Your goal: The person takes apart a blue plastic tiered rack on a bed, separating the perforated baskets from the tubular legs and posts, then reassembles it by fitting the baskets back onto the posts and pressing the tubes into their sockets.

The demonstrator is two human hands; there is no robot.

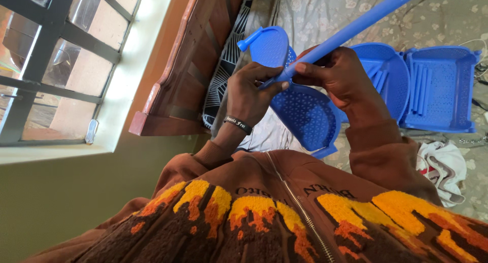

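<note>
On a bed with floral sheet [325, 14] beside a window, our left hand [251, 93] and right hand [338, 77] both grip a blue plastic rod [351, 29] over a perforated blue tray [305, 110]. Forced crooked, we judge the rod's end could slip or snap.

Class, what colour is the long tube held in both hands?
The tube is blue, seen in the head view.

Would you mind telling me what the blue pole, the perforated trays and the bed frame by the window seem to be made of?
Blue pole: looks like moulded plastic, smooth with a slight sheen, uniform colour.
Perforated tray: apparently the same blue plastic, with a regular grid of small holes and moulded rims.
Bed frame: seemingly varnished wood, reddish-brown with visible grain and a glossy edge.
</note>
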